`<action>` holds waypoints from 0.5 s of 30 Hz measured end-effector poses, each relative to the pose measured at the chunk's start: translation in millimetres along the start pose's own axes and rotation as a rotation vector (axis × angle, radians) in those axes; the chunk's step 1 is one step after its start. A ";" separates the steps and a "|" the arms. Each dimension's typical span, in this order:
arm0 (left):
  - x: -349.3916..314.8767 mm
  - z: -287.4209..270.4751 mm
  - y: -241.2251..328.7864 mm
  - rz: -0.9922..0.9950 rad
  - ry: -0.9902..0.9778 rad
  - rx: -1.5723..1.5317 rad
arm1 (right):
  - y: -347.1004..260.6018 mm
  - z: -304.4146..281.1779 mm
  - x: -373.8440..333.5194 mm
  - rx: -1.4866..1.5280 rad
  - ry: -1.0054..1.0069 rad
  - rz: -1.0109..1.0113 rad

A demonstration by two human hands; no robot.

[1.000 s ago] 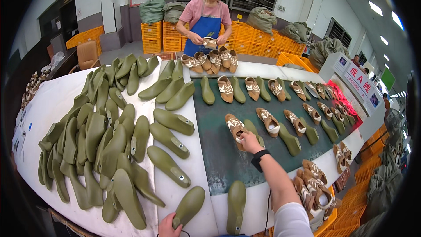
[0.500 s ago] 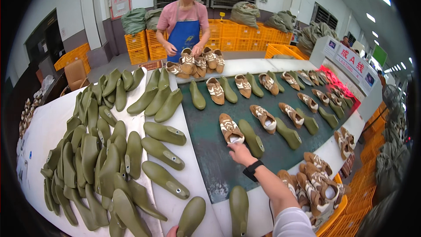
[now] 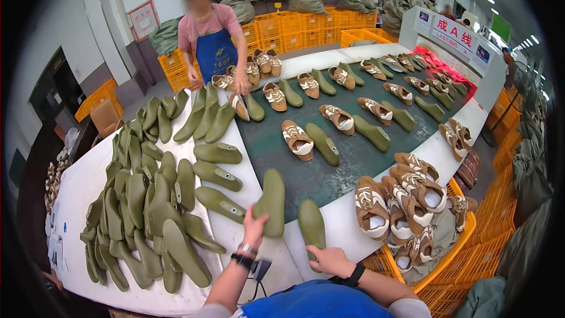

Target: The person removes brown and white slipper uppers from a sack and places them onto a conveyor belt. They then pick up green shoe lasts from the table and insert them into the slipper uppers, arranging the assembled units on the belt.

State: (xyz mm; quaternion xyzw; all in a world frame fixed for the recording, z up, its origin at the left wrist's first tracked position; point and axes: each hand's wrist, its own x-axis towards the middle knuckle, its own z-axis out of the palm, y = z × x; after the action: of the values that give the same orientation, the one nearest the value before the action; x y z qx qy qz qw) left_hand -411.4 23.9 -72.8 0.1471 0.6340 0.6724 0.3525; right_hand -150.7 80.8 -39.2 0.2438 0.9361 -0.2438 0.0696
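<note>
My left hand (image 3: 255,228) is closed round the narrow end of a green shoe last (image 3: 273,200), which stands tilted up over the near left corner of the dark belt. My right hand (image 3: 331,261) grips the lower end of another green shoe last (image 3: 311,221), by the white front edge of the table. Ahead of them on the belt, a brown sneaker upper with white stripes (image 3: 298,139) lies next to a green last (image 3: 322,143). Across the table, a co-worker's hand (image 3: 242,82) touches a brown upper (image 3: 238,106) beside a last.
A large heap of green lasts (image 3: 135,200) covers the white tabletop at left. Rows of uppers and lasts run along the dark green belt (image 3: 271,162). An orange crate (image 3: 465,241) piled with brown uppers (image 3: 412,194) stands at my right. A white sign housing (image 3: 453,41) spans the belt's far end.
My right hand has left the upper on the belt and come back to the near last. My left hand has raised its last forward. The co-worker has reached an upper to the belt's corner.
</note>
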 end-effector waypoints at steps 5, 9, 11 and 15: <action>115.9 76.5 -14.1 0.299 0.107 0.714 | 0.7 4.8 -3.5 0.043 0.065 -0.015; 142.6 112.6 -17.9 -0.074 -0.186 1.010 | 3.7 1.2 -1.6 0.077 0.014 0.031; 146.1 119.4 -13.8 -0.103 -0.228 1.083 | 3.8 0.1 -0.8 0.118 -0.037 0.040; 147.7 115.3 -4.4 -0.162 -0.297 1.214 | 4.3 -8.2 -5.1 0.184 -0.050 0.010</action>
State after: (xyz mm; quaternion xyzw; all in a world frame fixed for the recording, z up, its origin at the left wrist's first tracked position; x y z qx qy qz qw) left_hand -440.4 207.6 -96.2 0.3641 0.8562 0.1362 0.3404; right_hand -144.2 86.0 -32.6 0.2476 0.9066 -0.3342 0.0713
